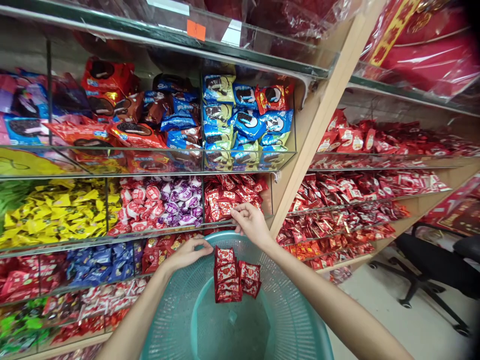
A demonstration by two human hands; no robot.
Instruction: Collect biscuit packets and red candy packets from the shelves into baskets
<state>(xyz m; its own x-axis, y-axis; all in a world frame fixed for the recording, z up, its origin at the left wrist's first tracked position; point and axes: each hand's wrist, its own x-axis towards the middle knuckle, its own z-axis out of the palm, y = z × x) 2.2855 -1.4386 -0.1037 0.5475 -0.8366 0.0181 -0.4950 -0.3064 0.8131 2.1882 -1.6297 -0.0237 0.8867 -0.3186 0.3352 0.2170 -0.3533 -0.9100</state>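
A teal plastic basket [313, 320] with a meshed wall stands in front of the shelves, below my hands. Several small red candy packets [228, 282] show inside its far part; whether they rest on the wall or are falling I cannot tell. My left hand [190, 254] is over the basket's left rim, fingers bent loosely and holding nothing visible. At the front edge of a compartment of red-wrapped candies [221, 192], my right hand [250, 226] has thumb and forefinger apart, with nothing seen between them.
Glass-fronted shelves hold packaged cookies [247, 125], yellow-wrapped candies [62, 210], pink and purple candies [180, 200] and blue packets [101, 260]. A slanting wooden upright [318, 125] divides them from more red packets [337, 190]. A black wheeled chair [438, 265] stands at right.
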